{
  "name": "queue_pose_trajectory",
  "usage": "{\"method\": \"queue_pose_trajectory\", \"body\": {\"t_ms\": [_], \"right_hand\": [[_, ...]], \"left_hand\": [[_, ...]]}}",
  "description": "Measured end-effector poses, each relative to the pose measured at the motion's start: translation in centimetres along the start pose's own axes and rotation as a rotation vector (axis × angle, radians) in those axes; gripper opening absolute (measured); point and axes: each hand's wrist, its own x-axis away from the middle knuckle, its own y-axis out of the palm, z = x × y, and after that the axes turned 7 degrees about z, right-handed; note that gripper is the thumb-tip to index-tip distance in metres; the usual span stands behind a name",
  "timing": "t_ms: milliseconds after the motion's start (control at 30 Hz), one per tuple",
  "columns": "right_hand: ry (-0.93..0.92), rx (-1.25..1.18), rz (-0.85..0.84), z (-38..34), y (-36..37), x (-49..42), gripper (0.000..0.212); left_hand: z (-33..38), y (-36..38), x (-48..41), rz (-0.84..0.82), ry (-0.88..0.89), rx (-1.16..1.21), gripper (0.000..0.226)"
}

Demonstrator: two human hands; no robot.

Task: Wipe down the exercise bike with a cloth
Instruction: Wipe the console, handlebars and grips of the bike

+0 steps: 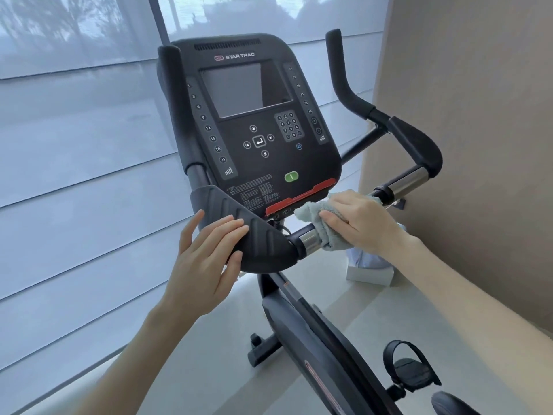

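Observation:
A black exercise bike fills the middle of the head view, its console [254, 121] with a dark screen and keypad tilted toward me. My right hand [362, 220] presses a pale grey-green cloth [314, 215] around the handlebar's middle section, just below the console's red strip. Bare chrome bar [309, 239] shows to the left of the cloth. My left hand [206, 250] rests flat with fingers spread on the ribbed black left grip pad [254, 235]. The right grip pad [419, 148] and chrome section [410, 181] are untouched.
A window with grey blinds [89, 175] runs along the left and back. A beige wall [478, 145] stands close on the right. A white box [369, 275] sits on the pale floor behind the bike. The right pedal with strap [410, 366] shows at lower right.

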Motion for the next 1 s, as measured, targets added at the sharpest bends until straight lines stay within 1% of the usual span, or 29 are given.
{"method": "queue_pose_trajectory", "body": {"t_ms": [100,167,267,333,400,500,567,700,833,933,1000], "right_hand": [[0.036,0.036,-0.036,2.2,-0.5,-0.6,0.041],[0.063,0.052,-0.014,3.1,-1.4,-1.2,0.041],[0.103,-0.126,0.099,1.9,-3.2,-2.2,0.042],[0.05,-0.221,0.153,-0.7,-3.5,-2.6,0.047],[-0.029,-0.233,0.128,-3.8,-2.6,-2.5,0.054],[-0.101,-0.143,0.051,-6.8,0.0,-1.3,0.052],[-0.133,-0.068,0.061,-7.0,1.4,-0.2,0.05],[-0.218,-0.024,0.277,-4.6,3.0,1.0,0.048],[-0.241,0.009,0.431,0.1,3.2,1.3,0.042],[-0.202,-0.012,0.453,2.9,2.7,0.9,0.04],[-0.134,-0.037,0.475,3.4,2.3,0.9,0.04]], "left_hand": [[1.0,-0.2,-0.2,0.015,-0.064,-0.017,0.05],[1.7,-0.2,-0.4,0.017,-0.106,-0.042,0.047],[2.9,-0.2,-0.4,0.013,-0.154,-0.087,0.042],[4.0,-0.1,-0.1,0.006,-0.167,-0.111,0.041],[5.0,0.1,0.4,0.007,-0.189,-0.128,0.04],[6.3,-0.1,1.0,0.013,-0.237,-0.151,0.041],[6.6,-0.2,1.3,0.003,-0.247,-0.169,0.042],[6.9,-0.1,1.4,-0.036,-0.209,-0.2,0.042],[6.9,0.0,1.4,-0.037,-0.217,-0.213,0.041],[6.9,-0.1,1.6,-0.059,-0.209,-0.219,0.042],[6.9,0.0,1.6,-0.073,-0.212,-0.224,0.043]]}}
